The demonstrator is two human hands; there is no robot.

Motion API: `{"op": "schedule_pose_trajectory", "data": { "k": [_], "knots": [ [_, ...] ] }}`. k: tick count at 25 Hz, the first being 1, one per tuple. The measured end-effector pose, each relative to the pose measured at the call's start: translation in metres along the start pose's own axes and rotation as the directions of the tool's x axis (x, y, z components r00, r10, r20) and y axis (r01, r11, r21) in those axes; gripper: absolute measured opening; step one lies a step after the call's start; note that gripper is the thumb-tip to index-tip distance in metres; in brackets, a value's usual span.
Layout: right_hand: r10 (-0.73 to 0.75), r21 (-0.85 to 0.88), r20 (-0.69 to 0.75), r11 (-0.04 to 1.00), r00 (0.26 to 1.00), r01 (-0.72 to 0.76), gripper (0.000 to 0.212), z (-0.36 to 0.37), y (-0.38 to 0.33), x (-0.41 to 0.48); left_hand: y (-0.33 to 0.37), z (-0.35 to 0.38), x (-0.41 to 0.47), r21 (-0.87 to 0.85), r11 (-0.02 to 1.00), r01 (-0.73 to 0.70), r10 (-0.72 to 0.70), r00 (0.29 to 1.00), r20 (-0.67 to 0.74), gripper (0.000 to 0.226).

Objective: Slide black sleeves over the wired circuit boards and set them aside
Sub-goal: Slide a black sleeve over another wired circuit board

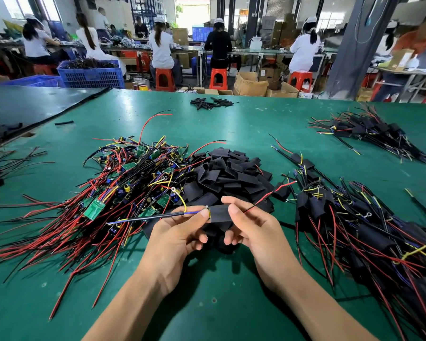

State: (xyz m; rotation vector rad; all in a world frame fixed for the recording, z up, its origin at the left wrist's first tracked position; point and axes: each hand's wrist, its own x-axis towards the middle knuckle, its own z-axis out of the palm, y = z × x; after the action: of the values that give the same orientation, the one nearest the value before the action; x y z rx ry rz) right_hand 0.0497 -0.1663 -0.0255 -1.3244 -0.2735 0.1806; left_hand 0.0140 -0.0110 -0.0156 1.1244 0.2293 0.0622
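Note:
Both hands hold one black sleeve (pixel 219 212) above the green table (pixel 207 303). My left hand (pixel 180 232) pinches its left end, where blue, yellow and black wires come out. My right hand (pixel 251 227) pinches its right end, where a red and black wire leaves. The board inside is hidden. A heap of loose black sleeves (pixel 229 173) lies just behind the hands. Bare green circuit boards with red and black wires (pixel 133 178) are piled to the left. Sleeved boards (pixel 354 222) lie in a pile to the right.
Another pile of sleeved boards (pixel 369 131) sits at the far right. Small black tubes (pixel 210 103) lie near the table's far edge. A dark mat (pixel 30 104) covers the far left. Several people sit at benches beyond, by a blue crate (pixel 91 73).

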Motion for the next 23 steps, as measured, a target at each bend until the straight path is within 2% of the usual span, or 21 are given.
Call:
{"op": "schedule_pose_trajectory", "data": {
  "k": [7, 12, 14, 19, 23],
  "knots": [
    [-0.034, -0.004, 0.007, 0.999, 0.999, 0.034, 0.023, 0.0051, 0.0023, -0.0015, -0.0018, 0.0032, -0.0020, 0.036, 0.998, -0.044, 0.045, 0.998, -0.033, 0.026],
    [-0.076, -0.079, 0.023, 0.994, 0.997, 0.077, 0.023, 0.0057, 0.0013, -0.0036, -0.0012, 0.0042, -0.0019, -0.045, 0.999, 0.005, -0.006, 1.000, -0.009, 0.014],
    [-0.099, -0.094, 0.032, 0.990, 0.995, 0.102, 0.025, 0.0049, -0.0004, -0.0052, 0.0002, 0.0032, -0.0010, -0.054, 0.999, 0.009, -0.010, 1.000, -0.009, 0.016],
    [-0.118, -0.005, -0.018, 0.993, 0.993, 0.118, 0.024, 0.0101, 0.0000, -0.0076, 0.0023, 0.0009, 0.0009, -0.047, 0.999, 0.015, -0.015, 1.000, 0.001, 0.026],
    [-0.131, -0.092, -0.032, 0.988, 0.991, 0.128, 0.029, 0.0091, -0.0011, -0.0101, 0.0004, -0.0023, 0.0034, -0.074, 0.997, 0.020, -0.020, 1.000, -0.002, 0.027]
  ]
}}
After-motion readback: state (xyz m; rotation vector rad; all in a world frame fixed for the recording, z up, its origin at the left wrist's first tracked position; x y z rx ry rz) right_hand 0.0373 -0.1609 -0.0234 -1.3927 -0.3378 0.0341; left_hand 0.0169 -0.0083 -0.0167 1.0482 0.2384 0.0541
